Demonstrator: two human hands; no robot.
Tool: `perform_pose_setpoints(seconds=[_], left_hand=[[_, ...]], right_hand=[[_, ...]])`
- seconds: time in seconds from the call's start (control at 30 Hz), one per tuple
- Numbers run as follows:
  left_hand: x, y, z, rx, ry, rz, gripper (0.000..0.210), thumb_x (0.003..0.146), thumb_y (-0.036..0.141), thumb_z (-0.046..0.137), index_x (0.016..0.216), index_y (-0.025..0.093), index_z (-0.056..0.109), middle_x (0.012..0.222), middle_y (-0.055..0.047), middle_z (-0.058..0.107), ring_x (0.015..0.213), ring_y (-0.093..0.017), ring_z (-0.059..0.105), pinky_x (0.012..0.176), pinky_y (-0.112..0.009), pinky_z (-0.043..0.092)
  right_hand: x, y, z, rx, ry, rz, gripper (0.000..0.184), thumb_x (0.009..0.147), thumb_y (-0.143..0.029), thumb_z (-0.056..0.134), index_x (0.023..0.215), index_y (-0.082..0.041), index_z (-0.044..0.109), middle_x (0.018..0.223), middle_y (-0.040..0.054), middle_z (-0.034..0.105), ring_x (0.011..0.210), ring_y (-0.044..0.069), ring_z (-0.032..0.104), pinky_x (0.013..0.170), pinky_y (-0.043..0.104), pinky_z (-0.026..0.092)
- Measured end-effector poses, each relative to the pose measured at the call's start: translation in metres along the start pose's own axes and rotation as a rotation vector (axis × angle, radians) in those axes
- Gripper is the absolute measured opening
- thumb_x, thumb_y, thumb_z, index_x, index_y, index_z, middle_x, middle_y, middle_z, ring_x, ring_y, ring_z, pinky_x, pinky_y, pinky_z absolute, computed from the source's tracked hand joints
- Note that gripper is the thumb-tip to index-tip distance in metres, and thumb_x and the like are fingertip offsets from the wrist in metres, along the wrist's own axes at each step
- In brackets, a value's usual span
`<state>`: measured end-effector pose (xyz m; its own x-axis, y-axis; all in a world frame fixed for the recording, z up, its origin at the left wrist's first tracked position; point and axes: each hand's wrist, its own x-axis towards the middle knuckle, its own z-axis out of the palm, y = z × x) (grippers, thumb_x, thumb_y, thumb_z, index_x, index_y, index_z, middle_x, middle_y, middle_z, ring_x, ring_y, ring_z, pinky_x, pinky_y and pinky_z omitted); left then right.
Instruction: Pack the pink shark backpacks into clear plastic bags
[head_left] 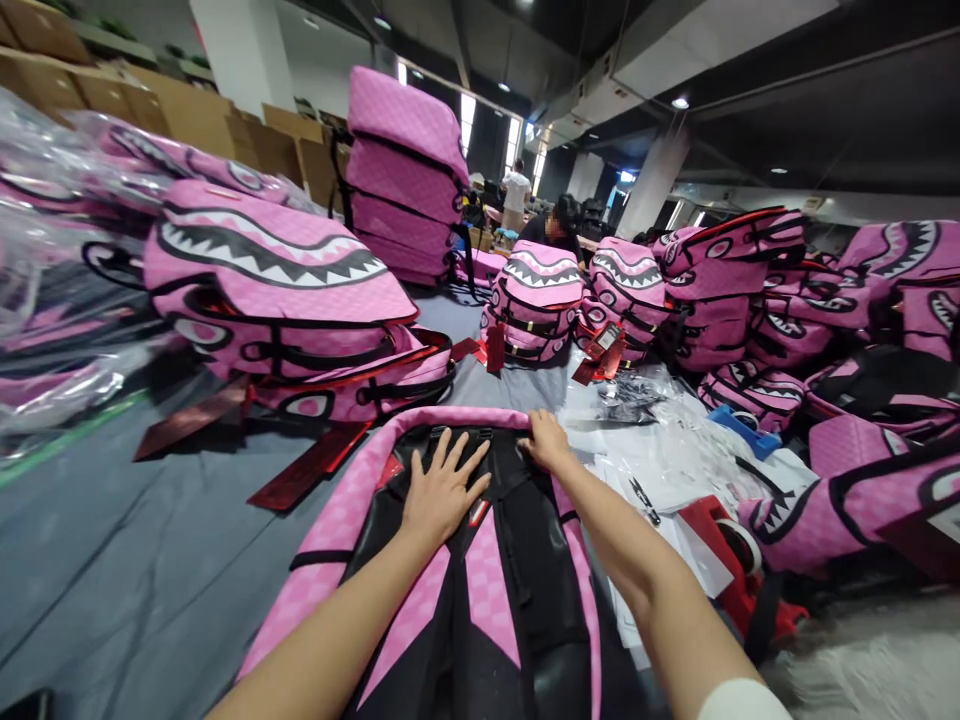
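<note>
A pink checked backpack (491, 590) lies in front of me with its black back panel and straps facing up. Spread wide, the fingers of my left hand (439, 492) rest flat on the black upper part of that panel. At the upper right corner my right hand (546, 442) has its fingers curled over the pink edge of the same bag. To the left, beyond the bag, dark red hang tags (304, 470) trail from other pink backpacks (262, 265) printed with a shark mouth.
Several more pink backpacks (536, 295) stand in piles across the grey table (82, 560). On the right lie clear plastic bags (675, 440), small black snips (645, 500), a blue tape dispenser (746, 432) and red cloth (716, 550). A person (555, 225) bends behind the bags.
</note>
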<state>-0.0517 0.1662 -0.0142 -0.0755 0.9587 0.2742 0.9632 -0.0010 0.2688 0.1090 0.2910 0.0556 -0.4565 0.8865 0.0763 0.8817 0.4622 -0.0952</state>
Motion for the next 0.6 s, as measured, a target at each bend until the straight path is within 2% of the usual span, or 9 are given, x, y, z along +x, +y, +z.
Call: perform_pose_setpoints(seconds=[0.07,0.17,0.23,0.3,0.37,0.43,0.5,0.53,0.6], left_hand=[[0.000,0.003,-0.002,-0.072,0.012,-0.048,0.055,0.098,0.043,0.047,0.153,0.033,0.045,0.164,-0.011,0.039,0.156,-0.041,0.019,0.115,-0.079,0.018],[0.002,0.004,-0.006,-0.205,0.046,-0.059,0.055,0.097,0.037,0.048,0.150,0.023,0.049,0.162,-0.014,0.041,0.156,-0.039,0.018,0.120,-0.075,0.011],[0.003,0.002,-0.013,-0.262,0.045,-0.065,0.054,0.099,0.034,0.043,0.150,0.017,0.047,0.160,-0.016,0.043,0.156,-0.038,0.017,0.122,-0.071,0.009],[-0.001,0.000,-0.026,-0.305,0.025,-0.070,0.051,0.102,0.029,0.031,0.148,0.012,0.046,0.156,-0.018,0.048,0.154,-0.037,0.022,0.122,-0.070,0.011],[-0.018,0.000,-0.045,-0.363,-0.028,-0.010,0.049,0.103,0.024,0.021,0.137,0.014,0.055,0.145,-0.016,0.058,0.145,-0.033,0.039,0.121,-0.063,0.023],[-0.049,0.004,-0.066,-0.438,-0.147,0.168,0.042,0.103,0.031,0.029,0.111,0.022,0.069,0.126,-0.007,0.069,0.124,-0.025,0.057,0.114,-0.044,0.040],[-0.086,0.010,-0.079,-0.473,-0.304,0.474,0.031,0.098,0.044,0.046,0.087,0.026,0.069,0.105,-0.001,0.073,0.100,-0.019,0.064,0.097,-0.030,0.049],[-0.103,0.013,-0.079,-0.446,-0.356,0.641,0.029,0.097,0.046,0.051,0.084,0.026,0.067,0.099,-0.002,0.072,0.093,-0.019,0.063,0.091,-0.029,0.050],[-0.128,0.017,-0.067,-0.349,-0.331,0.850,0.025,0.098,0.038,0.051,0.083,0.023,0.065,0.089,-0.004,0.070,0.083,-0.020,0.059,0.086,-0.032,0.049]], right_hand=[[-0.051,-0.016,-0.008,0.010,0.029,-0.103,0.041,0.093,-0.024,0.066,0.133,-0.018,0.059,0.145,0.0158,0.056,0.136,0.029,0.049,0.112,0.045,0.039],[-0.131,-0.043,-0.008,0.104,0.064,-0.551,0.044,0.098,-0.038,0.060,0.141,-0.027,0.055,0.153,0.0066,0.052,0.147,0.024,0.038,0.126,0.048,0.020],[-0.164,-0.058,0.000,0.139,0.032,-0.733,0.045,0.100,-0.045,0.056,0.141,-0.028,0.056,0.154,0.0062,0.052,0.147,0.024,0.039,0.126,0.050,0.019],[-0.173,-0.067,0.014,0.106,-0.035,-0.659,0.046,0.103,-0.043,0.051,0.144,-0.023,0.054,0.156,0.0098,0.050,0.147,0.025,0.040,0.125,0.052,0.023],[-0.166,-0.070,0.030,0.057,-0.080,-0.535,0.049,0.105,-0.038,0.047,0.148,-0.017,0.050,0.158,0.0132,0.047,0.149,0.027,0.038,0.124,0.052,0.026],[-0.156,-0.069,0.046,0.028,-0.097,-0.513,0.051,0.104,-0.036,0.048,0.151,-0.016,0.047,0.161,0.0129,0.043,0.151,0.027,0.034,0.124,0.051,0.025],[-0.150,-0.069,0.058,0.016,-0.076,-0.525,0.051,0.104,-0.036,0.048,0.152,-0.017,0.045,0.162,0.0114,0.041,0.152,0.026,0.034,0.124,0.050,0.026],[-0.149,-0.069,0.063,0.015,-0.054,-0.526,0.051,0.105,-0.036,0.047,0.153,-0.018,0.045,0.162,0.0107,0.042,0.151,0.025,0.035,0.124,0.049,0.028],[-0.149,-0.070,0.069,0.017,0.002,-0.515,0.051,0.105,-0.037,0.046,0.153,-0.019,0.044,0.161,0.0101,0.043,0.150,0.024,0.036,0.122,0.049,0.031]])
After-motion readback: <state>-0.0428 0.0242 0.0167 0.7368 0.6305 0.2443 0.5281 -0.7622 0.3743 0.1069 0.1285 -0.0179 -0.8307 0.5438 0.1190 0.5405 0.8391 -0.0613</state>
